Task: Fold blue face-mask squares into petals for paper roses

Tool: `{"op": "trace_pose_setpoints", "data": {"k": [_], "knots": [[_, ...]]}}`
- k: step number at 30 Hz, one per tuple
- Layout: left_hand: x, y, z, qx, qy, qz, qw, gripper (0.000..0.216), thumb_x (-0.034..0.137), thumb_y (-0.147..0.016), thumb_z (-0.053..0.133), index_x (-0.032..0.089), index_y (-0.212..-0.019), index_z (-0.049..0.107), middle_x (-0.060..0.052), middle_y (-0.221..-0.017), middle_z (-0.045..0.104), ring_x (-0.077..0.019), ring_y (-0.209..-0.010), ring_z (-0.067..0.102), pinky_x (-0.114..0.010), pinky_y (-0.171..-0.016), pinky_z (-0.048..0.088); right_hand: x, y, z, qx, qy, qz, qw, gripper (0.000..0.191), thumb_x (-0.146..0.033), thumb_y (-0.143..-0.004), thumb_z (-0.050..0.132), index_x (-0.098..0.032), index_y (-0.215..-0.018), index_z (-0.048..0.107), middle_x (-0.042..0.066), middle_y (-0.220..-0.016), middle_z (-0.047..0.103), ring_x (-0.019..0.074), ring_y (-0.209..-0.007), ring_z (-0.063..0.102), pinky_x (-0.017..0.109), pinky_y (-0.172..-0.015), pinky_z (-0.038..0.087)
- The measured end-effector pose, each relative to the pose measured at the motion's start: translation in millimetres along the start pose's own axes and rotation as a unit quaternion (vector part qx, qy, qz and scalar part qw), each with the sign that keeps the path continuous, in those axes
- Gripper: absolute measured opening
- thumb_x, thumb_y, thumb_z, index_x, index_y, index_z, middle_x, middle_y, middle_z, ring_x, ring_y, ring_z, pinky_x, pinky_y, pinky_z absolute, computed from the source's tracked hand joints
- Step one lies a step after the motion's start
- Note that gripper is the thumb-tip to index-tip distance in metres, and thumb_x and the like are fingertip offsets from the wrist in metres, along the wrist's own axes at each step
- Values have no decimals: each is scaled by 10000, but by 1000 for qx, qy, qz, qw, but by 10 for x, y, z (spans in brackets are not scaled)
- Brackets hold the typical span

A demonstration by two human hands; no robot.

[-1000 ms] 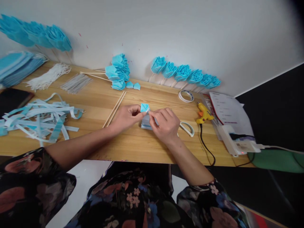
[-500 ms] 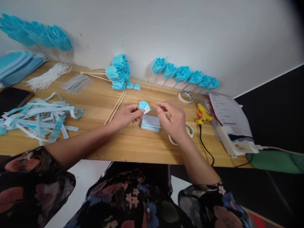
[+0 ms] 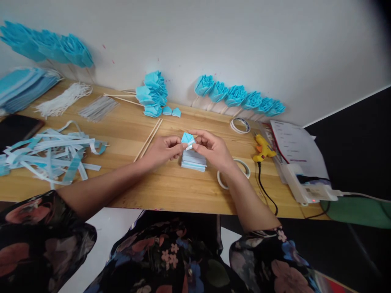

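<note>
The person sat at the wooden table (image 3: 171, 187), and both hands met over its middle; the left hand (image 3: 160, 149) pinched a small folded blue piece (image 3: 187, 139) between thumb and fingertips, and the right hand (image 3: 212, 147) gripped the same piece from the other side, fingers curled around its edge; so the piece was held between the two hands, raised just above a small stack of blue squares (image 3: 193, 160) that lay flat on the wood directly beneath. Just beside the right wrist lay a roll of tape (image 3: 233, 174); a second tape roll (image 3: 240, 125) sat farther back near the wall; a yellow glue gun (image 3: 262, 147) lay to the right of the hands, its black cord running off the front edge; white papers (image 3: 297, 144) and a white power strip (image 3: 307, 188) lay beyond it. Two thin wooden sticks (image 3: 148, 139) lay side by side just left of the left hand; a heap of cut blue strips (image 3: 49, 152) sprawled well off to the left; finished blue paper flowers (image 3: 240, 94) leaned in a row against the wall behind, and another cluster of flowers on sticks (image 3: 152, 94) lay on the table near it.
</note>
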State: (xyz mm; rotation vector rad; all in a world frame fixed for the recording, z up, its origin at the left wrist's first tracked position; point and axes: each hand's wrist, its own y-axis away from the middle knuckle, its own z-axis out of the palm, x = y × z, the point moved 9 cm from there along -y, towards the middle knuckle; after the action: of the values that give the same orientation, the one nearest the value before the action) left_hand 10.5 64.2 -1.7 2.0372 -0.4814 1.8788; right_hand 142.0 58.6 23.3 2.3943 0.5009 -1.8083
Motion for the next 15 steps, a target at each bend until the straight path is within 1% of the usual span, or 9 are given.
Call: {"op": "trace_pose_setpoints", "data": {"k": [4,6,10,13,15], "knots": [[15,-7,26,-13,25,1,1000,369,459,-903,548,160,-689,580,4,-620,561,-88,-554,511,-216,-530,399,38,57,-67,59,2,-13,998,376,-292,-850,626,-234,-1219,666,-29,-769,579,115,-704,523,268,-669,429],[30,-5,49,-23,16,0,1000,347,467,-882,578,159,-722,591,7,-634,568,-88,-563,515,-215,-538,404,32,87,-76,77,16,-20,997,372,-280,-846,626,-240,-1213,673,-33,-760,570,112,-698,518,264,-669,431],[48,-8,61,-24,7,9,1000,261,407,-799,674,169,-743,583,30,-624,543,-81,-554,471,-205,-514,361,23,115,-60,89,24,-23,995,366,-268,-843,625,-247,-1204,682,-27,-780,589,113,-702,526,264,-672,442],[30,-15,30,-9,4,12,1000,255,384,-787,671,169,-698,569,35,-603,515,-75,-539,435,-206,-503,337,42,115,-50,89,7,-20,996,373,-269,-843,630,-241,-1211,682,-21,-796,601,116,-717,535,271,-684,447],[5,-15,6,1,6,4,1000,250,386,-794,658,168,-706,571,35,-601,512,-76,-534,435,-209,-502,336,63,111,-48,84,-9,-18,996,385,-275,-846,633,-237,-1226,678,-20,-800,604,114,-709,527,273,-674,444]]}}
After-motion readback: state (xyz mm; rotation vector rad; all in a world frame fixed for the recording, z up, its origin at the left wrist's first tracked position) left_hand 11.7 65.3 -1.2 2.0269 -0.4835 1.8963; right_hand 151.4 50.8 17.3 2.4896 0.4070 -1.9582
